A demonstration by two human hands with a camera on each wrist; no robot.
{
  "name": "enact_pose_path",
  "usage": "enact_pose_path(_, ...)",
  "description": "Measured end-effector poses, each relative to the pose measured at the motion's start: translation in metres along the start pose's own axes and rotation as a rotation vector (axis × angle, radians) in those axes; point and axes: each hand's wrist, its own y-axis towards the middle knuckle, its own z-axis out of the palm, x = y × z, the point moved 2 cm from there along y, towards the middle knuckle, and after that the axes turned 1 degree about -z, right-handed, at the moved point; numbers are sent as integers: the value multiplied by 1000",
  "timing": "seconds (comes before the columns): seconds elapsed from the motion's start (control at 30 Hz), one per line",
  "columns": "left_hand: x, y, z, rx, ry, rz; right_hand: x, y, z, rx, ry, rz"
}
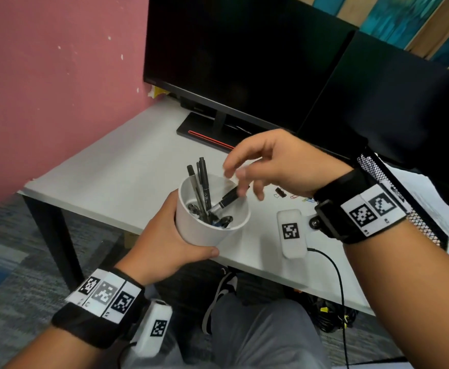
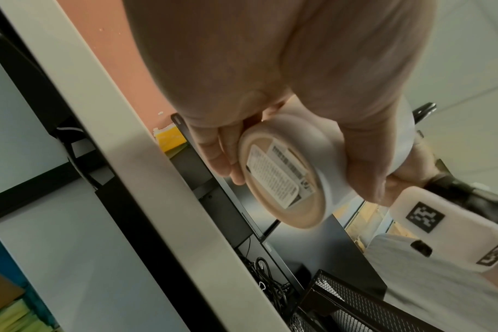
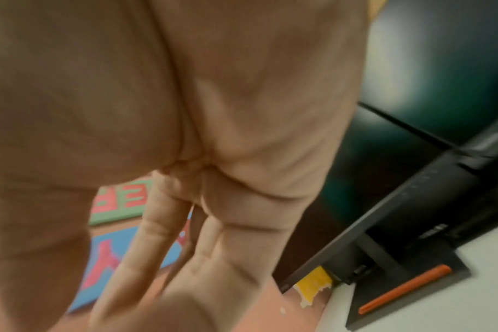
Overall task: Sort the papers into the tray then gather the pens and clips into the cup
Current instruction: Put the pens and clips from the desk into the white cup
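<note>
My left hand point(image 1: 165, 235) grips a white cup point(image 1: 210, 231) from the side and holds it above the desk's front edge. Several black pens point(image 1: 203, 182) stand in it, and one black marker point(image 1: 227, 199) leans toward the right rim. In the left wrist view the cup's base point(image 2: 285, 182) with its label faces the camera, fingers wrapped round the wall. My right hand point(image 1: 244, 179) hovers just over the cup's rim, fingers loose and holding nothing; the right wrist view shows its fingers point(image 3: 185, 247) extended. A black binder clip point(image 1: 280, 193) and coloured paper clips point(image 1: 308, 199) lie on the desk behind that hand.
A black mesh tray point(image 1: 375, 169) with papers point(image 1: 436, 203) sits at the right. Two dark monitors point(image 1: 244, 62) stand at the back, one with its base point(image 1: 207, 135) on the white desk point(image 1: 106, 171). A pink wall closes off the left. A black cable point(image 1: 336, 270) hangs near my knee.
</note>
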Motion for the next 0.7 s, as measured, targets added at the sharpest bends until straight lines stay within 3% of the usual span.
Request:
enact_pose_path(0.13, 2, 0, -4, -9, 14, -18, -58, 13, -37, -421, 239, 119)
enact_pose_path(0.27, 1, 1, -6, -19, 17, -17, -129, 23, -59, -683, 11, 394)
enact_pose_path(0.37, 3, 1, -7, -25, 21, -17, -172, 28, -60, -487, -380, 627)
enact_pose_path(0.47, 5, 1, -9, -31, 18, -19, -193, 29, -53, -281, -617, 740)
enact_pose_path(0.57, 5, 2, -10, -35, 10, -24, -201, 31, -52, -257, -693, 758)
enact_pose_path(0.7, 7, 2, -10, -33, 6, -29, -198, 33, -48, -246, -627, 745)
